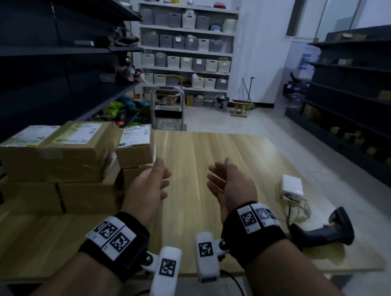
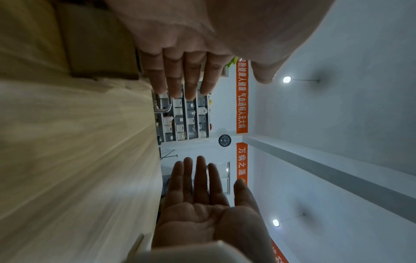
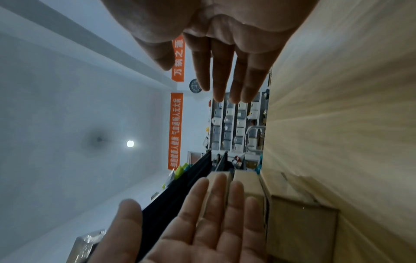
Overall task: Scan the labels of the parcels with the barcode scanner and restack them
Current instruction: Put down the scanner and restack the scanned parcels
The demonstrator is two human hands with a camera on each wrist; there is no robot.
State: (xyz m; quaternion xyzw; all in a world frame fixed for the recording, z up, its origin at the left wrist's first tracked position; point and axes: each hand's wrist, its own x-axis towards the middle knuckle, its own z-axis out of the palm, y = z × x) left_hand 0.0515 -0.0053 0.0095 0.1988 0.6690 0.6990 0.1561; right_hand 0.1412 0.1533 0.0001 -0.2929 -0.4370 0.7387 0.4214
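Several brown cardboard parcels (image 1: 80, 148) with white labels are stacked in two layers at the left of the wooden table (image 1: 214, 148). A small labelled parcel (image 1: 136, 148) tops the stack's right end. My left hand (image 1: 161, 175) hovers just right of it, fingers straight, holding nothing. My right hand (image 1: 219, 176) faces it palm to palm, also empty. The black barcode scanner (image 1: 329, 228) lies at the table's right edge, away from both hands. In the left wrist view the left hand (image 2: 180, 74) and right hand (image 2: 202, 204) are both flat. The right wrist view shows the parcels (image 3: 299, 222) behind the left hand (image 3: 202, 222).
A white power adapter (image 1: 292, 186) with a cable lies near the scanner. Dark shelving (image 1: 39, 48) runs close along the left, more shelving (image 1: 373, 103) on the right. A cart (image 1: 168, 111) stands beyond the table's far edge, and white shelves of bins (image 1: 186, 52) line the back wall.
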